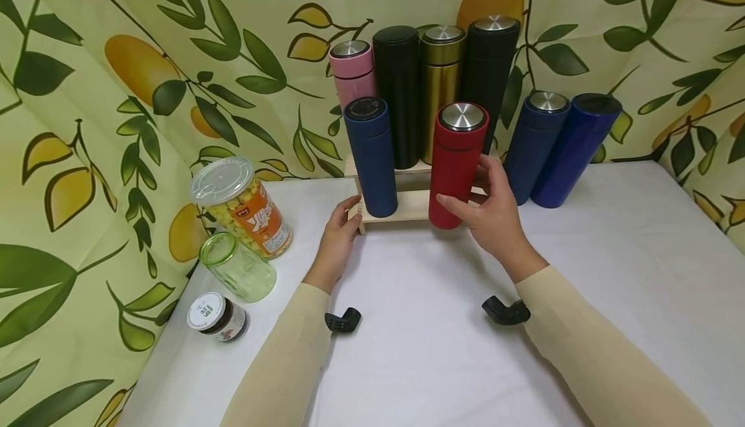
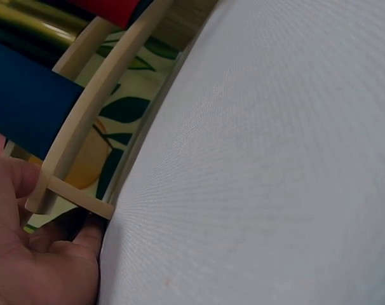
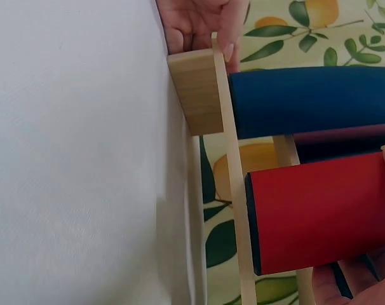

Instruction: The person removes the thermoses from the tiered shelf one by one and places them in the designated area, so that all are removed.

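Two hands in play, and with the red bottle (image 1: 458, 175) as the centre of the head view's dial, here's the layout! The right hand (image 1: 500, 220) sits at five o'clock, its grip pinching that red bottle between thumb and fingers, silver lid up top. The bottle is right at the front step of the wooden stand (image 1: 413, 205); whether its base touches the wood, I cannot tell. Over at eight o'clock, the left hand (image 1: 336, 239) has its grip curled round the stand's end, thumb against the step, fingers by the leg!

At nine o'clock, a matt blue bottle (image 1: 372, 168) stands upright on that same front step. Look to the back row: pink bottle (image 1: 353, 77) at ten, black bottle (image 1: 397, 97) between ten and eleven, gold bottle (image 1: 440, 100) near twelve, tall black bottle (image 1: 493, 65) at one!

Towards three o'clock, a navy bottle (image 1: 532, 149) and a glossy blue bottle (image 1: 576, 152) stand side by side on the white-covered table (image 1: 419, 349). Far out at nine, a clear-lidded snack tub (image 1: 250, 213); around eight, a green glass jar (image 1: 241, 272), then a small white-lidded jar (image 1: 224, 320)!
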{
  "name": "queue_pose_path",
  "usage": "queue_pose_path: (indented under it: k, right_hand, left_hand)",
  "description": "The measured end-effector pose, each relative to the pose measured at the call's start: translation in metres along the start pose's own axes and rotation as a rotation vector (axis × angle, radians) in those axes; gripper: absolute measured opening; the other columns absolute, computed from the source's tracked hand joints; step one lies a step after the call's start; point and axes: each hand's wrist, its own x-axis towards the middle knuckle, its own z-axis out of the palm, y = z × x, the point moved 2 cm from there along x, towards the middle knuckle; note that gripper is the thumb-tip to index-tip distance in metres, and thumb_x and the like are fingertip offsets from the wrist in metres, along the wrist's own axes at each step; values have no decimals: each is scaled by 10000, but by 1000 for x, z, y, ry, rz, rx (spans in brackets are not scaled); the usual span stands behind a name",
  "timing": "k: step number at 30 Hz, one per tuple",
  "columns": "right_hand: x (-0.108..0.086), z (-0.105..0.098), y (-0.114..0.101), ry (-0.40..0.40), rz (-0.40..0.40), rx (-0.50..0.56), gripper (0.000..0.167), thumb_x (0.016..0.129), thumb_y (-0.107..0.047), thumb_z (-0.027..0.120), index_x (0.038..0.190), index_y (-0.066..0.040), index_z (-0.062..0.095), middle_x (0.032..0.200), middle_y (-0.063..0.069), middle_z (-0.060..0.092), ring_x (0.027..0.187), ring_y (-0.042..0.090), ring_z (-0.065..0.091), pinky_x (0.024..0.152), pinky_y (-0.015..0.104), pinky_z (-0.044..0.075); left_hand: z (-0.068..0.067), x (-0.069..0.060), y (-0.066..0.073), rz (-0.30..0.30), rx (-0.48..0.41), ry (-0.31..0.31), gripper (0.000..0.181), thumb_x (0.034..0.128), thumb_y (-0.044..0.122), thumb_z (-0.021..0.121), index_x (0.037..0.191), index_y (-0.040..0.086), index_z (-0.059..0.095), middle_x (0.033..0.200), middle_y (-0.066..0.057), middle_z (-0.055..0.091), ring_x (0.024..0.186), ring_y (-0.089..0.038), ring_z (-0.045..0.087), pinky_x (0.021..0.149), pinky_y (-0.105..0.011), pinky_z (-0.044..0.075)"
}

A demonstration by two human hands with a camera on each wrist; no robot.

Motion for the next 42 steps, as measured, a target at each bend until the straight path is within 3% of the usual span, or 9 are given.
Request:
queue_pose_path:
  k: [9,15,23,36,42]
  right_hand:
    - [-5,-21,3,49,-37,15,814,940,1,835,1619,-148,412,1459,91,585,1250,232,582,999,296,538]
    - [-5,-33,5,94,-42,-40,800,933,1,838,1604,-144,428,1443,103,588,1225,209,584,962,265,538]
    - [-8,-51,4,138,1,-102,817,939,-25,847,1618,-159,413,1473,94,563,1248,202,577,967,257,542]
    - [-13,-92,8,229,5,-161,819,937,-13,838,1613,-222,427,1498,44,555,1278,190,563,1006,259,540]
    - [-16,-115,8,296,74,-232,828,959,-66,831,1636,-250,392,1525,16,520,1275,133,529,1017,254,527]
  left_hand:
    - [0,1,-2,-6,-9,5,468,1155,132,508,1622,100,486,1750,-56,292,1635,-266,132,1249,-455,330]
    - [0,1,-2,-7,-13,2,468,1159,130,506,1624,96,481,1753,-60,283,1636,-264,119,1257,-460,313]
    - [0,1,0,-12,-11,2,468,1160,135,506,1626,101,480,1753,-58,283,1637,-257,115,1263,-459,300]
    - [0,-1,1,-13,-1,10,471,1155,138,507,1624,98,481,1755,-65,277,1638,-273,115,1273,-468,281]
    - [1,0,0,-12,-2,10,471,1156,135,504,1625,101,483,1753,-72,286,1635,-268,133,1264,-466,300]
